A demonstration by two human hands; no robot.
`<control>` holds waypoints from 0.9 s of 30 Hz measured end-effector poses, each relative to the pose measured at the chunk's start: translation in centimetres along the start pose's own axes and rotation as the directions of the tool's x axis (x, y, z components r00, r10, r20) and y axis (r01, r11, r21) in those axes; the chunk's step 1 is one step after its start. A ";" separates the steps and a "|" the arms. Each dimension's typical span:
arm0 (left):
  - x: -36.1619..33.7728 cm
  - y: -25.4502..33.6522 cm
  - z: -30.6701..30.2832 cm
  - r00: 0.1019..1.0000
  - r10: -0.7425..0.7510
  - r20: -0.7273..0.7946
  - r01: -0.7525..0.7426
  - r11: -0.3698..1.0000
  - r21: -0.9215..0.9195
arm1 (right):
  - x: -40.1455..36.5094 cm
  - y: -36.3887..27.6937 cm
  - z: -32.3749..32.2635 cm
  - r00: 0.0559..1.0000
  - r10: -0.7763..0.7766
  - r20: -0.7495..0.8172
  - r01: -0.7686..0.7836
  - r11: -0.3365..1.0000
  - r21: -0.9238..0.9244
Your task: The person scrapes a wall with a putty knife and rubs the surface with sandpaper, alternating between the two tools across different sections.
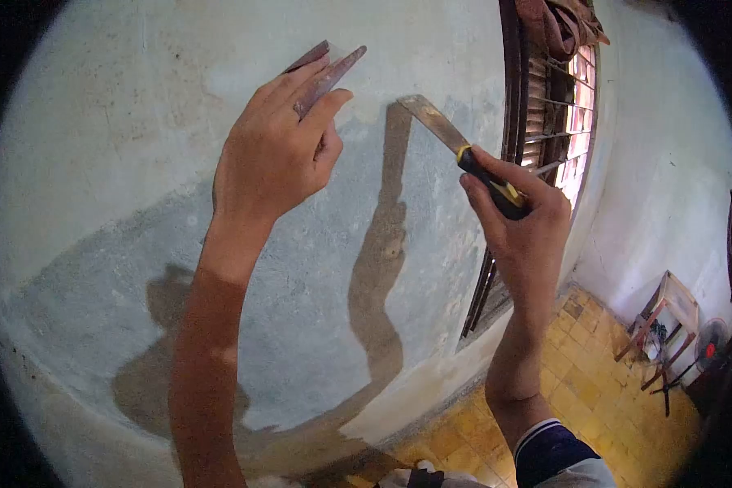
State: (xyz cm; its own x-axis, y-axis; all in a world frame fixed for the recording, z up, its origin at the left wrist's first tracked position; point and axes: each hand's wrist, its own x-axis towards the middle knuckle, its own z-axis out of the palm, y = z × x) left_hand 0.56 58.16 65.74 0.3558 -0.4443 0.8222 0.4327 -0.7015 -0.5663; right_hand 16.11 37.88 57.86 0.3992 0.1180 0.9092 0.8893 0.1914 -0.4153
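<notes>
Two-handed, seemingly scraping wall point(163, 98): clasping flat piece point(331, 81) in left hand point(276, 150); gripping scraper point(465, 156) in right hand point(525, 207), tip-first between both, at edge of grey patch point(301, 260); probably needing steady blade pressure next.

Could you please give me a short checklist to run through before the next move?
1. Right hand gripping the scraper: ok, fingers around its handle.
2. Left hand holding the flat piece: ok, it sits between the fingers.
3. Blade away from the window: ok, bare wall shows between.
4. Blade pressed firmly on the wall: cannot tell, though its tip meets its shadow.
5. Grey patch free of shadow: not ok, arm shadow crosses it.
</notes>
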 end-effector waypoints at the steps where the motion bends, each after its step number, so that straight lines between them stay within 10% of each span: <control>1: -0.2 0.2 0.0 1.000 -0.002 -0.003 0.002 1.000 -0.013 | 0.2 0.0 0.4 1.000 0.025 0.006 -0.025 0.999 0.021; 27: -0.4 0.0 0.0 1.000 0.013 -0.004 -0.013 1.000 0.005 | 0.4 0.4 0.4 0.999 -0.004 -0.033 0.000 0.993 -0.117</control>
State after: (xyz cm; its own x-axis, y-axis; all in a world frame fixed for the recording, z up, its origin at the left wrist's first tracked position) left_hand 0.42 58.34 65.40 0.3582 -0.4560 0.8147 0.4319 -0.6927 -0.5776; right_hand 16.55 38.39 58.08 0.4025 0.0845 0.9115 0.9095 0.0761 -0.4087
